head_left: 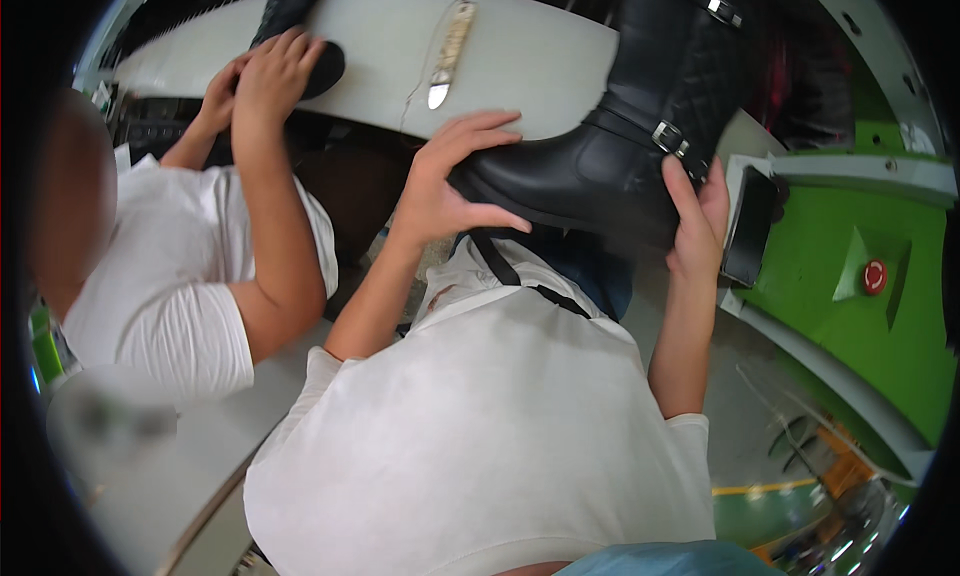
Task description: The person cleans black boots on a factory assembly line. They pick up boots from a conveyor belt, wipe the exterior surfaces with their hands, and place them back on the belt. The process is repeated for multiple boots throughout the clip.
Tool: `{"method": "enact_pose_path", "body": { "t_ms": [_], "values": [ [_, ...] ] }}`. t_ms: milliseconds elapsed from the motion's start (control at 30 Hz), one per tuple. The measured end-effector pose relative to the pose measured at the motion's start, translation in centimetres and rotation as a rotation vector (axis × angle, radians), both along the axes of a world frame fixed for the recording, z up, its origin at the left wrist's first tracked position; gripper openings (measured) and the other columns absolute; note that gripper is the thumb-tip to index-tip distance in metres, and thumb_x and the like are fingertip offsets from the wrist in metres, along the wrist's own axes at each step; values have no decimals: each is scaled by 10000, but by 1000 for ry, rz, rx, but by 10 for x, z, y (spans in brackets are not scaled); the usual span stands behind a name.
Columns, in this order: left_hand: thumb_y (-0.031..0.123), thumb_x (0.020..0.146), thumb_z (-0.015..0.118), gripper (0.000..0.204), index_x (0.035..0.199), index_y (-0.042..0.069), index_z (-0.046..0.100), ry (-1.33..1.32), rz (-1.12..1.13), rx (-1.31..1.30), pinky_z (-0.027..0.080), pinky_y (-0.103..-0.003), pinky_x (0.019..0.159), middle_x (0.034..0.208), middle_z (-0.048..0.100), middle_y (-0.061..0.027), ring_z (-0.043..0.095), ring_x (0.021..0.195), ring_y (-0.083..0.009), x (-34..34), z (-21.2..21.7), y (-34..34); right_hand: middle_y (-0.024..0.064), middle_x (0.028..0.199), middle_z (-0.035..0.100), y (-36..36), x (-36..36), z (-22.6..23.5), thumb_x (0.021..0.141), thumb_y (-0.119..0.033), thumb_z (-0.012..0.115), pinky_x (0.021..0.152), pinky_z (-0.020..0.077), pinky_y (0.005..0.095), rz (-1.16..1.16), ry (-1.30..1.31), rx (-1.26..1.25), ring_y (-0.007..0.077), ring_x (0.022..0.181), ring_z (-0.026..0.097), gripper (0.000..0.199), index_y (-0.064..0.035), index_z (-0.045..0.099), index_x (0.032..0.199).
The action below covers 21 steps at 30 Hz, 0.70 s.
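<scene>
A tall black boot (570, 171) with silver buckles and a quilted panel lies in front of me, its toe pointing left and its shaft rising toward the far edge. My left hand (440, 181) cups the toe, thumb below and fingers over the top. At the heel, my right hand (697, 221) grips the boot, with its thumb up beside the lower buckle (669, 136). Some of the right fingers are hidden behind the heel.
On the white table (540, 66) lies a flat tool (452, 56) with a wrapped handle, rounded shiny end and loose thread. A co-worker (200, 266) at left handles another black boot (325, 69). At right, a green machine panel carries a phone (750, 226) and red button (874, 276).
</scene>
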State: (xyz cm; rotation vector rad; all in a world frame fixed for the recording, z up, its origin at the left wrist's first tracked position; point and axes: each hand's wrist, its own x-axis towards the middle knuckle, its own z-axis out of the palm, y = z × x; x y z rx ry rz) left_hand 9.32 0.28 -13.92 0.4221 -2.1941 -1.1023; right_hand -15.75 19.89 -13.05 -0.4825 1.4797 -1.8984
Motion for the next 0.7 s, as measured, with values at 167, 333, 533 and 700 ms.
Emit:
{"method": "enact_pose_path", "body": {
  "t_ms": [167, 333, 533, 700],
  "values": [
    [322, 510, 1144, 881, 1273, 32, 810, 162, -118, 231, 568, -418, 1096, 1314, 767, -144, 741, 1227, -278, 10, -6, 9, 65, 1356, 736, 24, 11, 15, 1054, -78, 787, 1109, 511, 308, 9, 47, -75, 142, 1220, 688, 486, 5, 614, 1501],
    [354, 534, 1151, 795, 1178, 28, 818, 207, -215, 160, 595, -398, 1030, 1207, 772, -129, 757, 1162, -274, -8, 35, 9, 104, 1428, 701, 43, 7, 29, 1106, -103, 700, 1134, 513, 338, -42, 62, -160, 180, 1275, 681, 507, 20, 557, 1576],
    [304, 551, 1148, 702, 1111, 29, 826, 305, -345, 166, 594, -398, 1028, 1175, 777, -125, 759, 1157, -274, -33, 67, -9, 149, 1497, 652, 49, 7, 33, 1134, -125, 649, 1152, 526, 378, -185, 83, -243, 219, 1327, 667, 515, 27, 513, 1608],
    [271, 570, 1149, 906, 1348, 46, 745, 350, -353, 273, 514, -421, 1159, 1384, 713, -137, 671, 1340, -278, -48, 77, -13, 155, 1492, 654, 59, 1, 29, 1145, -171, 651, 1131, 557, 408, -276, 188, -312, 241, 1328, 674, 509, 10, 508, 1599]
  ]
}}
